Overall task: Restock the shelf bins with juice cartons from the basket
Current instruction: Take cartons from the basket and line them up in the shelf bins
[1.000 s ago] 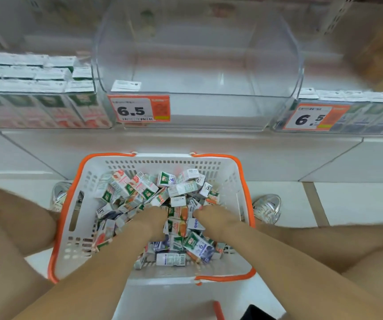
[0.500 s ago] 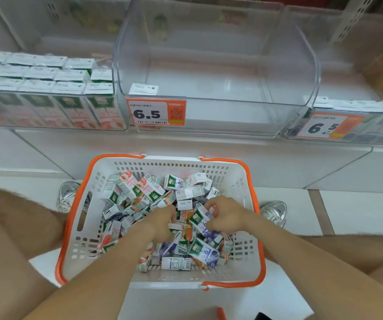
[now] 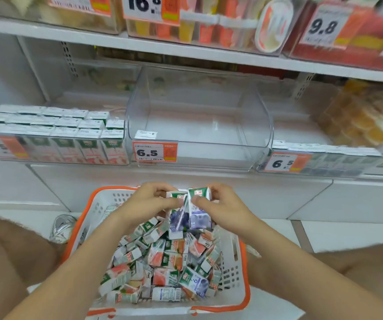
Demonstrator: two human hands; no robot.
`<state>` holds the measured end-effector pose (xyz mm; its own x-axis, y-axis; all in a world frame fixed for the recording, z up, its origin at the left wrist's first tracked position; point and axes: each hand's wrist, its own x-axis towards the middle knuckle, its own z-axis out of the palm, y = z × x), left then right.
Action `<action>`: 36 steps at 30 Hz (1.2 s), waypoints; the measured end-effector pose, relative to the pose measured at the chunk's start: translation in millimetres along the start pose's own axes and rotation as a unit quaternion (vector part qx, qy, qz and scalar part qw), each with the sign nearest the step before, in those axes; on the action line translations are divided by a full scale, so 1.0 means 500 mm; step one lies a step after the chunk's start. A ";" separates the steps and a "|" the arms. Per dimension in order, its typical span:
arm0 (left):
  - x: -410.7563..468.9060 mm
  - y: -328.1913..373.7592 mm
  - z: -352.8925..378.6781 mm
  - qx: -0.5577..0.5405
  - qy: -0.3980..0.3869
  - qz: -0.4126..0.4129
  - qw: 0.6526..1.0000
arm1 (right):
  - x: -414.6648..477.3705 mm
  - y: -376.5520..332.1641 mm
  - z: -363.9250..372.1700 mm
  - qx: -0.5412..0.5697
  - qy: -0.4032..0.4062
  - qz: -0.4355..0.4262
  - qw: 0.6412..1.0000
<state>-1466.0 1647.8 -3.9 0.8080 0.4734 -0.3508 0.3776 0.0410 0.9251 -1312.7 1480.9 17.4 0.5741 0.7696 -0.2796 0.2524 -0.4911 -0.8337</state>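
A white basket with an orange rim (image 3: 244, 269) sits on the floor between my knees, full of several small juice cartons (image 3: 162, 262). Above its far edge I hold two purple blueberry cartons side by side. My left hand (image 3: 149, 202) grips the left blueberry carton (image 3: 178, 218). My right hand (image 3: 223, 206) grips the right blueberry carton (image 3: 200, 215). Straight ahead on the lowest shelf stands an empty clear bin (image 3: 199, 125) with a 6.5 price tag (image 3: 154, 151).
A clear bin of peach cartons (image 3: 54, 135) stands left of the empty one, and a bin of dark cartons (image 3: 319, 158) to its right. An upper shelf (image 3: 186, 47) carries other priced goods. My shoe (image 3: 62, 227) rests left of the basket.
Both hands have come up out of the pile, each with a blueberry carton, and now hold them together above the basket's far edge. My view has tilted up toward the shelves.
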 end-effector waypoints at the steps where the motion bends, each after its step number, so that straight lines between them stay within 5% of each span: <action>1: -0.005 0.021 0.008 0.007 0.004 0.021 1.000 | -0.013 -0.024 -0.019 -0.022 0.044 -0.041 0.998; 8: -0.009 0.191 0.102 0.017 0.059 0.169 0.984 | -0.065 -0.122 -0.215 -0.048 0.304 -0.222 0.925; 12: 0.023 0.259 0.152 0.053 0.103 0.227 0.967 | -0.021 -0.103 -0.351 -0.104 0.370 -0.255 0.887; 16: 0.066 0.303 0.187 0.057 0.118 0.243 0.961 | 0.068 -0.068 -0.466 -0.237 0.328 -0.231 0.885; 23: 0.123 0.323 0.227 0.025 0.151 0.239 0.959 | 0.189 -0.048 -0.506 -0.309 0.048 -0.145 0.939; 27: 0.141 0.325 0.235 0.010 0.144 0.222 0.964 | 0.220 -0.044 -0.491 -0.341 -0.042 -0.072 0.936; 29: 0.148 0.325 0.239 0.007 0.144 0.215 0.966 | 0.216 -0.044 -0.484 -0.356 -0.037 -0.065 0.931; 32: 0.152 0.330 0.246 0.009 0.151 0.211 0.966 | 0.182 -0.059 -0.478 -0.333 0.095 -0.135 0.928; 34: 0.152 0.338 0.255 0.004 0.165 0.213 0.963 | 0.134 -0.078 -0.475 -0.238 0.189 -0.211 0.929; 36: 0.150 0.351 0.266 -0.008 0.181 0.215 0.960 | 0.075 -0.095 -0.474 -0.162 0.175 -0.271 0.932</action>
<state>-1279.0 1573.6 112.5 0.6772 0.7235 0.1339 0.0361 -0.2144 0.9761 -1118.5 1436.4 159.4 0.4982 0.7881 0.3616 0.7695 -0.2096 -0.6033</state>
